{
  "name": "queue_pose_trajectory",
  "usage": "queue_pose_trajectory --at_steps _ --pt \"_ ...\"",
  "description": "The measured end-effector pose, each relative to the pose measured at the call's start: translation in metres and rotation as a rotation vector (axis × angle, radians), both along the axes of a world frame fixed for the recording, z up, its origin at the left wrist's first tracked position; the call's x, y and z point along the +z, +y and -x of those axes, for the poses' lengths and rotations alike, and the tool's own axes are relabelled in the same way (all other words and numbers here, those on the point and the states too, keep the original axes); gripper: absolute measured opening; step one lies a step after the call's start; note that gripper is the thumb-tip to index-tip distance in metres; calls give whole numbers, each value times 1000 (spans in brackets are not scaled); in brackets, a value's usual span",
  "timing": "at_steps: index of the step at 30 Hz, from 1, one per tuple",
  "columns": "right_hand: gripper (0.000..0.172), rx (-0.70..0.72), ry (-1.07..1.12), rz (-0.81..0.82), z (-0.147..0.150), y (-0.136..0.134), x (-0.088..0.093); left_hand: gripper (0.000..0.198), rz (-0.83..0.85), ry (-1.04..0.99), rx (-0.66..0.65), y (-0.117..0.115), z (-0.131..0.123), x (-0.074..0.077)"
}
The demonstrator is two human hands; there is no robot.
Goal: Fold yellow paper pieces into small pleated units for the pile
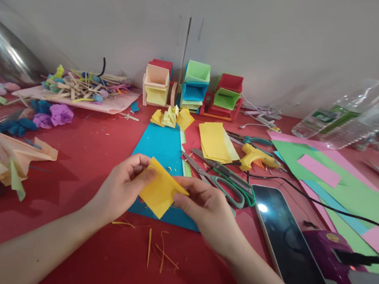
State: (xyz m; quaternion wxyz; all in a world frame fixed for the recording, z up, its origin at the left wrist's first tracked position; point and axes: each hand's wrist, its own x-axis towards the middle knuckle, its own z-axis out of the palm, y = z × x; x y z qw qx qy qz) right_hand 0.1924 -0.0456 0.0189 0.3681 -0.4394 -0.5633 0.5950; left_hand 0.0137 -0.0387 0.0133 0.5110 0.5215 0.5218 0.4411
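Note:
A small yellow piece of paper [161, 190], turned like a diamond, is held up between my two hands. My left hand [125, 182] pinches its upper left side between thumb and fingers. On the right corner, my right hand [204, 203] grips it the same way, and the paper's upper edge looks folded there. Below the hands lies a blue sheet of paper [158, 145]. Folded yellow paper pieces [171, 116] rest at its far end. Thin yellow paper strips [149, 247] are scattered on the red table [91, 263] nearer to me.
Scissors [227, 190], a utility knife [233, 177], a yellow glue gun [256, 157] and stacked yellow sheets [214, 141] lie to the right. Beyond the phone [291, 242] are coloured papers [347, 180]. Paper boxes [195, 87] stand at the wall. Paper flowers [60, 115] are at left.

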Motion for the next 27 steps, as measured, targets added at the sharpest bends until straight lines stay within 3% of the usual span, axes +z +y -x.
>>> queue_pose_trajectory --at_steps 4,8,14,22,27 --pt "21 -67 -12 -7 -3 2 -2 23 60 -96 -124 -1 -1 -1" --pt "22 -31 48 34 -3 2 -3 33 173 -193 -256 -3 -3 -4" --pt "27 -15 118 2 1 1 -3 40 140 -188 -151 -3 -5 -4" --pt "12 -73 -146 -148 -1 0 -3 33 142 -85 -251 -4 -3 -5" --pt "29 -176 -181 -134 1 1 -4 37 159 -78 -183 -4 -1 -4"
